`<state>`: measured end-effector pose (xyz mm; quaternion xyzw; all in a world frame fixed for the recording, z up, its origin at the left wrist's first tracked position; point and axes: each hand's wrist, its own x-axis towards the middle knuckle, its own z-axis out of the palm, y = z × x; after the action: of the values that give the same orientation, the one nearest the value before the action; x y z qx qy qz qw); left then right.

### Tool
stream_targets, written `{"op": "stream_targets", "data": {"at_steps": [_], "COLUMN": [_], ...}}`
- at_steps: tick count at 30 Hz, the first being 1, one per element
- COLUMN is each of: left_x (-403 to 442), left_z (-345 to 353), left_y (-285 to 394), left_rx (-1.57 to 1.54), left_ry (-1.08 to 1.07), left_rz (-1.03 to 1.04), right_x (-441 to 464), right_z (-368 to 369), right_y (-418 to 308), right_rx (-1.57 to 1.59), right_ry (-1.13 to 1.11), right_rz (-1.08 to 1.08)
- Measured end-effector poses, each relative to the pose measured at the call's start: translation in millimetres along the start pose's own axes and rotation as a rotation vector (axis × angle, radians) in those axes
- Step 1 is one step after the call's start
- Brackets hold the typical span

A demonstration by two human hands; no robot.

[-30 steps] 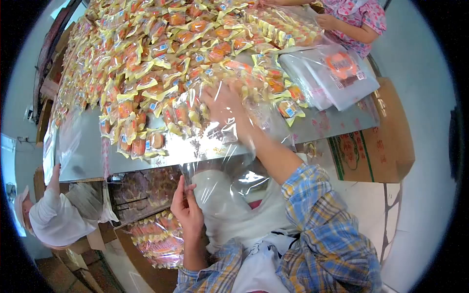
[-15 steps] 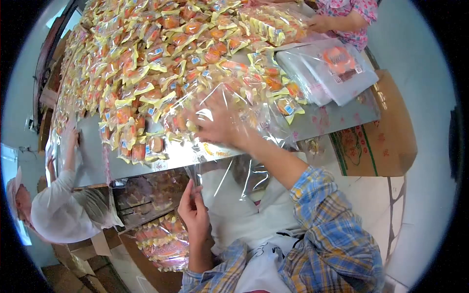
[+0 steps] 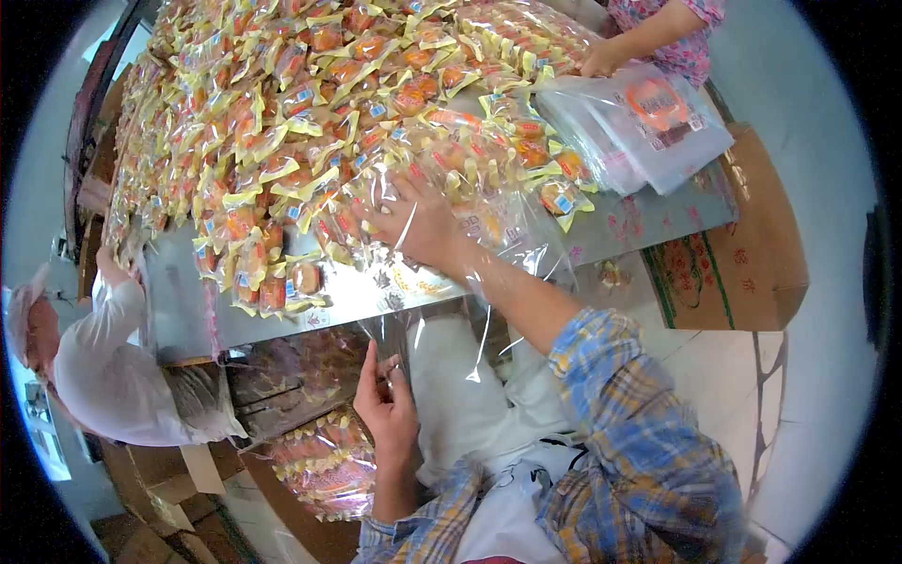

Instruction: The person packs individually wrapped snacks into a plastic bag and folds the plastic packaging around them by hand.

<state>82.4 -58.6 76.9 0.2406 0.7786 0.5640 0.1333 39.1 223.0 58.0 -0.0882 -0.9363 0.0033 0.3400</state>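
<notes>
My left hand (image 3: 387,406) pinches the edge of a large clear plastic bag (image 3: 470,343) below the table's front edge. My right hand (image 3: 420,224) reaches forward under the bag's clear film, which also lies over the forearm. Its fingers are spread over small wrapped cakes (image 3: 329,221) at the front of a big heap. These cakes are orange-brown, in clear wrappers with yellow ends. Some packets under the film lie in rows beside the right hand. Glare on the plastic partly hides the fingertips.
Flat printed plastic bags (image 3: 672,117) lie stacked on the metal table (image 3: 648,221) at right. A cardboard box (image 3: 733,254) stands beyond. Filled packs (image 3: 324,465) sit in a box below. One co-worker's hand (image 3: 601,58) is at the far right; another person in white (image 3: 117,376) works at left.
My right hand has shifted slightly and its fingers show more clearly, spread on the packets. My left hand still pinches the bag. The left co-worker's arm has moved back.
</notes>
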Motion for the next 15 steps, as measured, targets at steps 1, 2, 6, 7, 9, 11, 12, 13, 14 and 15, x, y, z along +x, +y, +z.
{"op": "stream_targets", "data": {"at_steps": [1, 2, 6, 7, 9, 11, 12, 13, 14, 15], "left_x": [0, -1, -4, -4, -3, -1, -1, -1, -2, -3], "left_z": [-2, -3, -5, -4, -4, -7, -10, -13, -13, -12], "left_y": [0, 7, 9, 9, 4, 5, 7, 9, 6, 1], "left_rx": [0.003, 0.018, 0.048, 0.045, 0.041, 0.044, 0.051, 0.059, 0.025, 0.041], "left_ry": [-0.023, -0.036, 0.042, 0.054, 0.081, 0.084, 0.075, 0.068, 0.061, 0.066], "left_rz": [-0.016, -0.044, 0.006, 0.029, 0.064, 0.067, 0.056, 0.044, 0.077, 0.117], "right_x": [-2, -5, -22, -28, -39, -41, -38, -38, -39, -39], "right_z": [-11, -19, -31, -37, -51, -45, -45, -44, -41, -42], "right_y": [0, 3, 12, 18, 27, 41, 49, 52, 51, 49], "right_rx": [0.005, 0.007, 0.041, 0.082, 0.172, -0.213, -0.260, -0.305, -0.303, -0.301], "right_ry": [-0.028, -0.054, 0.056, 0.040, 0.010, -0.107, -0.151, -0.195, -0.185, -0.175], "right_rz": [-0.004, -0.009, -0.036, 0.027, 0.152, 0.123, 0.109, 0.095, 0.098, 0.101]}}
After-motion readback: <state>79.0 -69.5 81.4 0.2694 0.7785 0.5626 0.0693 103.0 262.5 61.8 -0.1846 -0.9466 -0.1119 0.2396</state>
